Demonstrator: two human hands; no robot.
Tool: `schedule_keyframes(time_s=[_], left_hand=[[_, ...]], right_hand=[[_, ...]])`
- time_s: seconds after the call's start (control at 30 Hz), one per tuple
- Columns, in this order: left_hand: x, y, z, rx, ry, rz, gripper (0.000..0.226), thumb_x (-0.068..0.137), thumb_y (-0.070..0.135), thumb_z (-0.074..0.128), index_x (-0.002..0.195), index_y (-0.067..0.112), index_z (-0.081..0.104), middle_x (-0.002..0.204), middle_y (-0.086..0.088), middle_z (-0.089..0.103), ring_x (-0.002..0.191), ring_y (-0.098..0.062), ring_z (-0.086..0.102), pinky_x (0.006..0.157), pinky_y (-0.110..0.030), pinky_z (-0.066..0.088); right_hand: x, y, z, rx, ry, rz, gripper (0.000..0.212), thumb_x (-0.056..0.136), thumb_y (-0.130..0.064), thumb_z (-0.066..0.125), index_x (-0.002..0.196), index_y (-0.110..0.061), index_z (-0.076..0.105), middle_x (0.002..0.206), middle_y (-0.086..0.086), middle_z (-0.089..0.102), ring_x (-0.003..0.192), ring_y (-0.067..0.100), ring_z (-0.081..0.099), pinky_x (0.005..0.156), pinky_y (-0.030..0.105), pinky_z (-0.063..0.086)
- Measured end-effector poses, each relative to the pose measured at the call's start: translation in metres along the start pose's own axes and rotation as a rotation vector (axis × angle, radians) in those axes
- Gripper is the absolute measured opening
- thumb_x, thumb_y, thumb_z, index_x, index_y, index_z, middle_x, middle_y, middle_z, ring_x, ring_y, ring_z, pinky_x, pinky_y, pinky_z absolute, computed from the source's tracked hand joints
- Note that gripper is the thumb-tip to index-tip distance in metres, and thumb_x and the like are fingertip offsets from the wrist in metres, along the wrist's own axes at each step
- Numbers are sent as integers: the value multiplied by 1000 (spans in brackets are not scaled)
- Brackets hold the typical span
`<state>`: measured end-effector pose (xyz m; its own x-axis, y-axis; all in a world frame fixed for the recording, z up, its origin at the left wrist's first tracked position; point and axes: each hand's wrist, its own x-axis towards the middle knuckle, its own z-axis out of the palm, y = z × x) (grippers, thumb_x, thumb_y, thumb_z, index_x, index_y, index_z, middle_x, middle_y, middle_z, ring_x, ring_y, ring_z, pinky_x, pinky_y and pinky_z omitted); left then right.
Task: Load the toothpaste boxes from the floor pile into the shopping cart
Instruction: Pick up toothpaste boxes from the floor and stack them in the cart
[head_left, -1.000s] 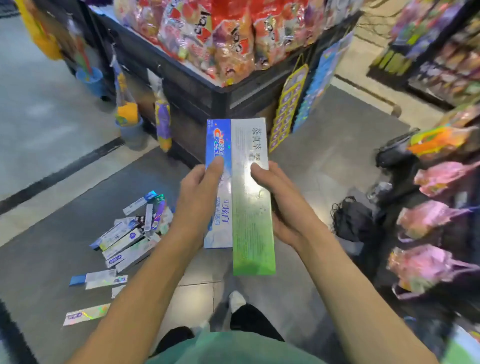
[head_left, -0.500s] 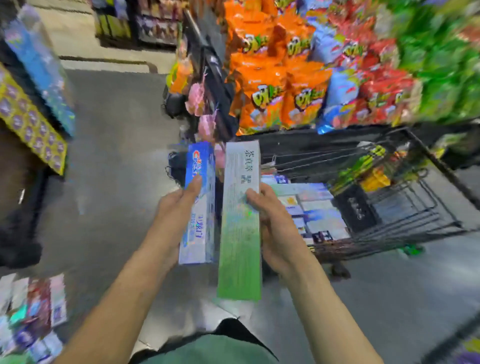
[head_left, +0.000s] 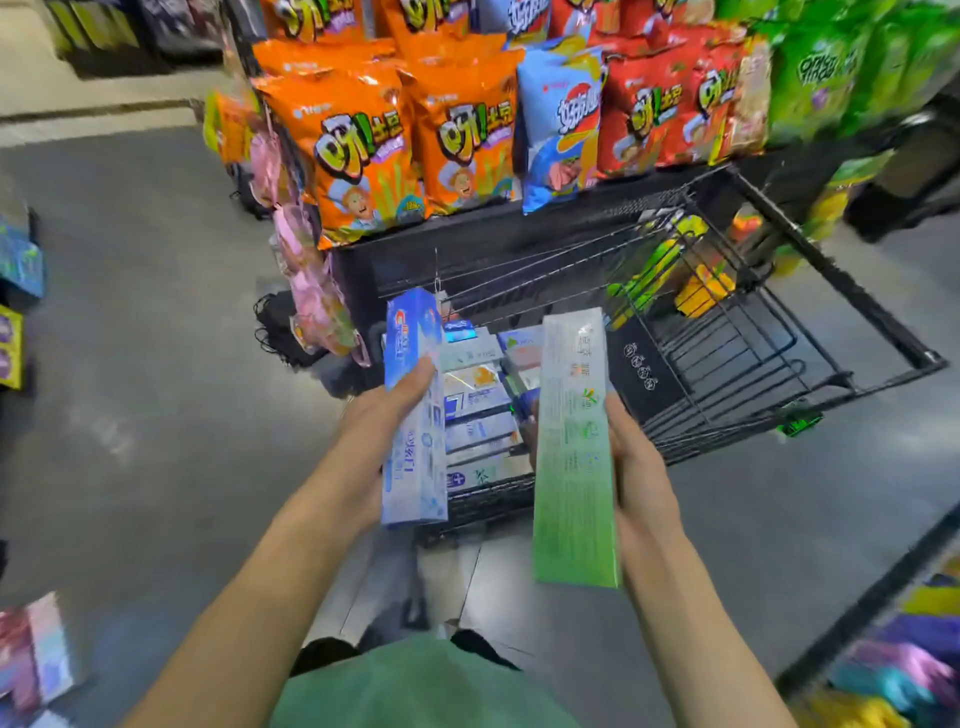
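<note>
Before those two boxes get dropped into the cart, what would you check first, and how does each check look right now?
1. Left hand has a firm hold on the blue toothpaste box: ok, thumb and fingers wrap it.
2. Right hand has a firm hold on the green toothpaste box: ok, gripped along its edge.
3. Both boxes are over the shopping cart: not ok, their lower ends hang outside its near edge.
4. Room in the cart: ok, the stacked boxes fill one end and bare wire shows beside them.
5. Boxes undamaged: cannot tell, picture is blurred.
</note>
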<state>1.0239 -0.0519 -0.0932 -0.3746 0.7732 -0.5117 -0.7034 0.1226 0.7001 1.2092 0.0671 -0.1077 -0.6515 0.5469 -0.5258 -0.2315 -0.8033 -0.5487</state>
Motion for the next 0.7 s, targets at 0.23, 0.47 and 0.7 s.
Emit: schedule_keyframes(time_s=[0.23,0.47,0.7], left_hand=[[41,13,4,159,127,64,27,87,21,72,109,7,70,99,-18,77,80,-29,76,61,-38,60],[82,36,-20,196,209,86,16,95,22,66,108,12,69,95,-14,78,74,-26,76,56,-33,59],[88,36,-52,200,384,120,11,96,22,67,102,14,64,64,6,72,54,-9,69,46,-21,52]], right_hand=[[34,-19,-4,-221,25,-18,68,80,-41,77,142,-25,55,112,11,66,81,27,66,68,37,55],[89,-32,8,-758,112,-133,65,74,-18,77,136,-27,58,112,7,73,83,19,73,64,26,55],[153,-23,-9,-1710,-74,-273,68,70,-30,81,133,-34,55,118,-10,67,102,11,64,87,36,53]])
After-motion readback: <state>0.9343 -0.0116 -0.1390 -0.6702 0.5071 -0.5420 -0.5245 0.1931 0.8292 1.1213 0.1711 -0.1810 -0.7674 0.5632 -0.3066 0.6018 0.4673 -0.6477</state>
